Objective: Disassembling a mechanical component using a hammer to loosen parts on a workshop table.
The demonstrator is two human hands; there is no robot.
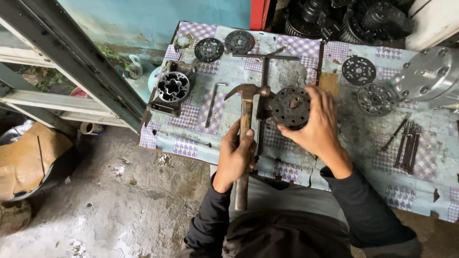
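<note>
While my left hand (pixel 235 157) grips a rusty claw hammer (pixel 245 138) by its handle, head near the part, my right hand (pixel 317 125) closes over a dark round metal disc assembly (pixel 289 106) at the middle of the surface (pixel 334 157), which wears a checked cloth. Left of it lies a cylinder block (pixel 173 87); to the right, loose bolts (pixel 406 145) and a silver housing (pixel 428 76).

bare hands, long black sleeves, seemingly grey trousers
</note>
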